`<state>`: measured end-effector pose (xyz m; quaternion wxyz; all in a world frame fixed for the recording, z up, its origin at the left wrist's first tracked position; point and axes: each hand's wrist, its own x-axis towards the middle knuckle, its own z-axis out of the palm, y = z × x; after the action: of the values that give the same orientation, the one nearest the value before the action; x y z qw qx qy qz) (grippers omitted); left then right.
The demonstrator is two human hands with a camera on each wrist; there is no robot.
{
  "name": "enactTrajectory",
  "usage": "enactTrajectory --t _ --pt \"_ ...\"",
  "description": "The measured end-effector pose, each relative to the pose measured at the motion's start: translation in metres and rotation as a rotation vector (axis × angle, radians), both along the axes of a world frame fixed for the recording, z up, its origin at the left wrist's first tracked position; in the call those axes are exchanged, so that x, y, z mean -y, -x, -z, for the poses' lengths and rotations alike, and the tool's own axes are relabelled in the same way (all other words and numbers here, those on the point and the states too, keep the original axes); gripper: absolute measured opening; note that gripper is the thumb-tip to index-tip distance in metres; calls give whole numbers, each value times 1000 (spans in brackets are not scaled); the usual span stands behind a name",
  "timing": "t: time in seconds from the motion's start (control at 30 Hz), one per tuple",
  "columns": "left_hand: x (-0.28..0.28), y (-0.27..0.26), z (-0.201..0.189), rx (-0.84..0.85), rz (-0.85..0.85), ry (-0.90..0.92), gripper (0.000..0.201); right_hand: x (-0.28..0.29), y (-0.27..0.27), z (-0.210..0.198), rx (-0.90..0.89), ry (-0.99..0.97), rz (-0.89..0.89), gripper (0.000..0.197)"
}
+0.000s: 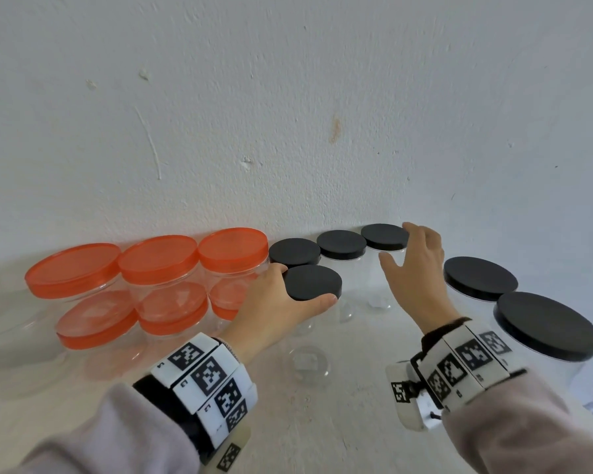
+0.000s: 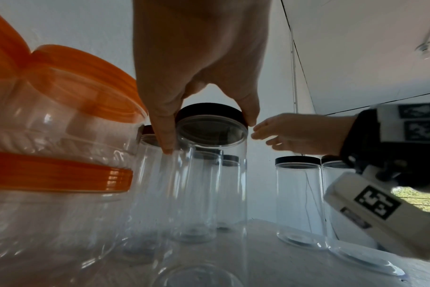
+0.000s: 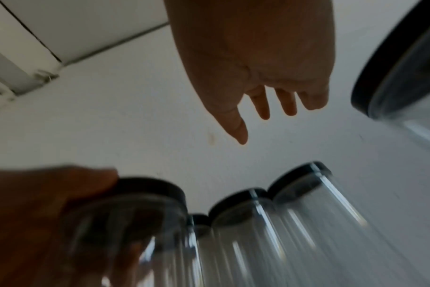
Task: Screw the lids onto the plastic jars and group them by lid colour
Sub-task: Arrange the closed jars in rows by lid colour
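One tall clear jar with a black lid stands on the bench, next to the orange-lidded jars. The left hand reaches down and pinches its lid. The right hand hovers nearby, fingers spread, holding nothing.

Plain indoor room: scuffed white wall, white tabletop.
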<state>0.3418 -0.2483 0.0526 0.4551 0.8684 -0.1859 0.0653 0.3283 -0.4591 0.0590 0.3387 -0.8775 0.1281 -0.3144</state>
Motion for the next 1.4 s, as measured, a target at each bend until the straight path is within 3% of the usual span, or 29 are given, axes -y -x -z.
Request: enactTrajectory --t 0.17,0.37,0.77,0.97,1.13,1.27,1.4 --pt "6 2 1 -9 -13 -45 69 10 31 -26 -129 141 114 60" --pt "4 2 2 -31 1 -66 69 24 67 -44 -232 131 156 64" --pt "2 9 1 -9 28 -56 68 51 132 -35 -560 113 253 66" --pt "1 11 2 -18 18 -26 74 52 144 -29 -530 70 252 63" --pt "5 11 4 -26 -2 6 76 32 142 -33 -487 157 74 82" --pt "9 10 5 -19 -33 29 79 5 111 -30 -418 132 -131 82" --pt "9 6 6 -5 -51 65 79 -5 70 -24 -390 82 -214 81"
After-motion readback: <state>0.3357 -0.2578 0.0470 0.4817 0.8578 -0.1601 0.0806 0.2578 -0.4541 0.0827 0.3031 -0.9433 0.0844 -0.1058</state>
